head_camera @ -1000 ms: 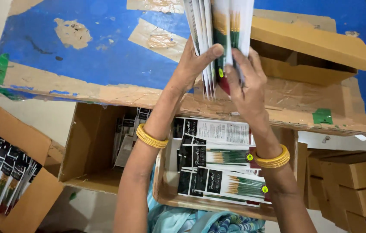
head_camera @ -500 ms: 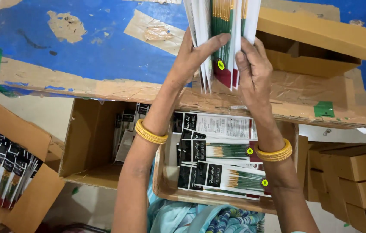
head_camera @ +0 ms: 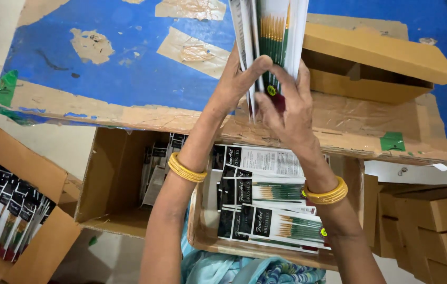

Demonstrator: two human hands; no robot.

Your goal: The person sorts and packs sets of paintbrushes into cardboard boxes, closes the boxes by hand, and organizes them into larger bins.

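Both hands hold one upright stack of paintbrush packs (head_camera: 272, 37) above the edge of the blue table (head_camera: 128, 68). The packs are white cards showing green-handled brushes with tan bristles. My left hand (head_camera: 236, 81) grips the stack's left side, thumb pressed on the front. On the right side, my right hand (head_camera: 289, 105) has its fingers spread over the front pack. Each wrist wears gold bangles. Below my arms, a shallow cardboard tray (head_camera: 202, 239) on my lap holds more of the same packs (head_camera: 271, 202) lying flat.
An open cardboard box (head_camera: 386, 66) lies on the table just right of the stack. Under the table edge stands a carton (head_camera: 113, 179) with packs on end. A carton of brush packs (head_camera: 7, 210) is at lower left; small closed boxes (head_camera: 434, 226) are stacked at lower right.
The stack and both hands have shifted slightly right and up in view. My left thumb has moved onto the front of the stack; my right fingers have spread over the front pack.
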